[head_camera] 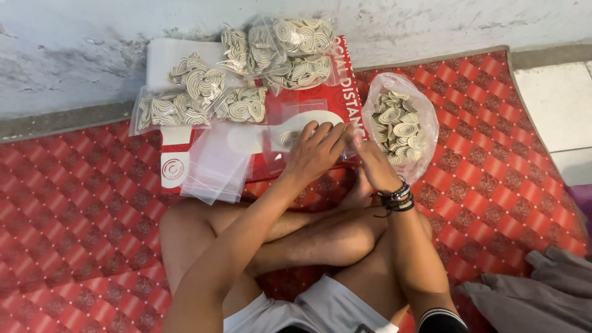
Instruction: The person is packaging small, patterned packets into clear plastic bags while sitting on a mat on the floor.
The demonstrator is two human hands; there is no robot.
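Together, the left hand [317, 153] and right hand [372, 161] meet at centre, each grip pinched narrow on a small clear plastic pouch [290, 137] holding cream spiral coils. At two o'clock, just beside, an open clear bag of coils [399, 126]; at eleven, filled packets [203, 95]; at nine, empty pouches [216, 169] on the red patterned mat [80, 203].

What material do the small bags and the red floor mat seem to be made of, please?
The small bags look like thin clear plastic film: glossy, see-through, crinkled, and the spiral pieces show through the filled ones. The red floor mat seems to be woven plastic or fabric with a slight sheen and a printed diamond pattern; the picture does not settle which.
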